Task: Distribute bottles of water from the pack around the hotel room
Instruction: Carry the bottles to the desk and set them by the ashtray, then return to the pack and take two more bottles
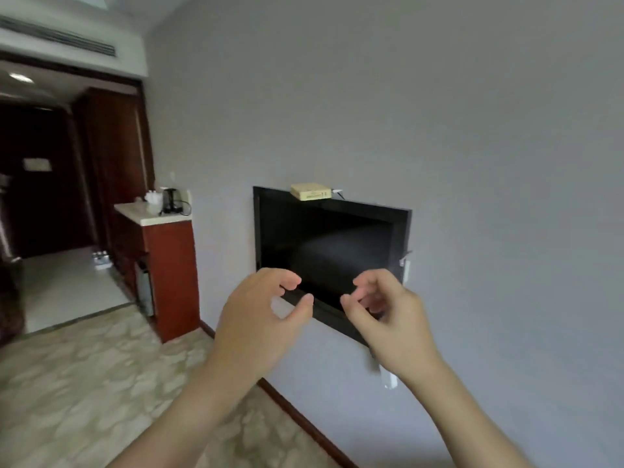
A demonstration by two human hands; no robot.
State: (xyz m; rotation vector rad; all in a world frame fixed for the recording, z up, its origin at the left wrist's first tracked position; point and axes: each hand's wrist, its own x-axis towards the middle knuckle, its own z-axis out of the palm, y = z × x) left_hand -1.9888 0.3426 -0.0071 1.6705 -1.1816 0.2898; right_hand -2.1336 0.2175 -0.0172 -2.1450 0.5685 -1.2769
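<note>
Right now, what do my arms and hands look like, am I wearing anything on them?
Both forearms are bare as far as the frame shows: no sleeves, gloves or watch. The left hand and right hand show no rings or markings that I can make out, though the fingers are slightly blurred.

— What are the hands doing?
— The left hand (260,309) and right hand (388,315) are hovering before the TV (324,251), fingers (290,282) curling, holding nothing.
— And the pack (101,258)?
— It's sitting on the floor (64,285) beside the bench (158,214).

Head view faces wall television (324,255) nearby.
</note>
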